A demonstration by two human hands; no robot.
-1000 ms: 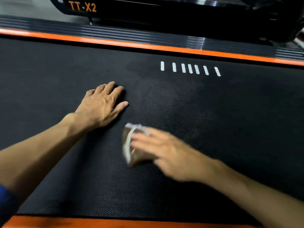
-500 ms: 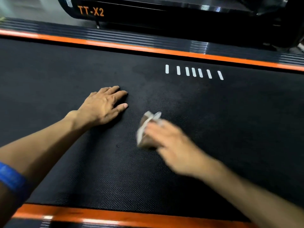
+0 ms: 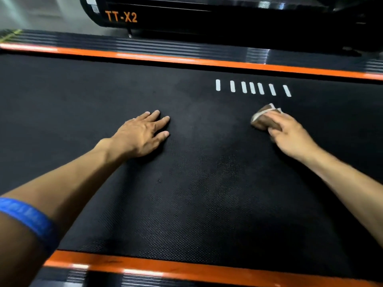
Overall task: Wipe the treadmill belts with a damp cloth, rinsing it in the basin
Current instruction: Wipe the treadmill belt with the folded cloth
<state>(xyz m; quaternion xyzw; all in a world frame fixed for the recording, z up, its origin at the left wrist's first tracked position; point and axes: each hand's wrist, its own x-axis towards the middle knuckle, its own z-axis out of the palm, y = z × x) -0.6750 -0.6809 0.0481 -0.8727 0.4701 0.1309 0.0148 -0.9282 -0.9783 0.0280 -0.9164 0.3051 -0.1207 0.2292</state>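
Brown cloth [image 3: 263, 119], edged in white and folded small, is pinned against the treadmill belt [image 3: 207, 204] by the right hand [image 3: 290, 135]; its fingers [image 3: 275, 118] are curled over the wad, likely to keep pressure on the wipe, just near of the white stripes [image 3: 252, 88] on the right. The left hand [image 3: 141, 137] is laid flat, fingers slightly spread and holding nothing, apparently as a brace. The belt is dark and finely textured, bordered by orange side rails [image 3: 186, 61]. A second machine marked TT-X2 [image 3: 121, 17] is seen beyond. No basin is in view.
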